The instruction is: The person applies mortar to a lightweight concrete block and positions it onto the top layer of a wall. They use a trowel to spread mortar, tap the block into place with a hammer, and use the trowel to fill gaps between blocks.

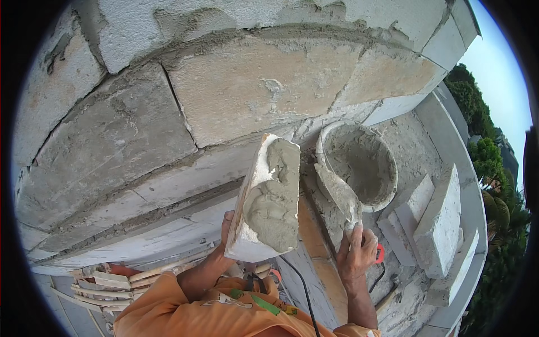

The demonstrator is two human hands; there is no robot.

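My left hand (226,229) is closed around the lower left side of a white block (246,243), which is held tilted before the wall. Wet grey mortar (273,216) covers much of the block's upward face. In my closed right hand (357,255) is the handle of a trowel (338,190), its blade smeared with mortar. The blade lies beside the near left rim of a round bucket (391,188); whether they touch I cannot tell. Grey mortar (359,160) is inside the bucket and coats its wall.
A block wall (252,84) with mortar joints curves across the far side. Several loose white blocks (441,224) lie at right, near a low parapet (471,191). A red tool part (380,254) and a black cable (303,286) are close to my arms. Bamboo poles (101,295) stand lower left.
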